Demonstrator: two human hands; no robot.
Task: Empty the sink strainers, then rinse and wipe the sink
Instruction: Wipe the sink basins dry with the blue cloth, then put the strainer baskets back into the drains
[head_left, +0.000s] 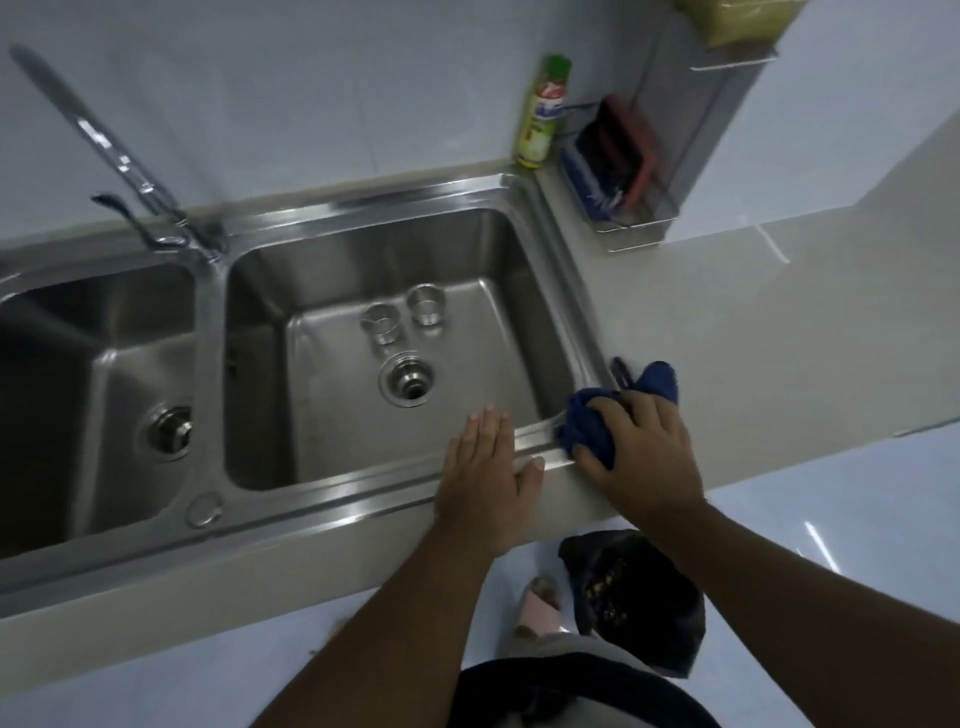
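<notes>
Right hand (641, 447) grips blue cloth (592, 423) on sink rim (363, 491), near corner. Left hand (488, 475) lies flat, fingers straight, on rim beside it.

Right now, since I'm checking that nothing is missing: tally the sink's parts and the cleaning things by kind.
Basins: 2
Drains: 2
Strainers: 2
Faucet: 1
Blue cloth: 1
Spray bottle: 1
Total: 9

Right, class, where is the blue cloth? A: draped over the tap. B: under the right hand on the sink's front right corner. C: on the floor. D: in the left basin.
B: the right hand grips the bunched blue cloth against the sink rim at that corner.
</notes>
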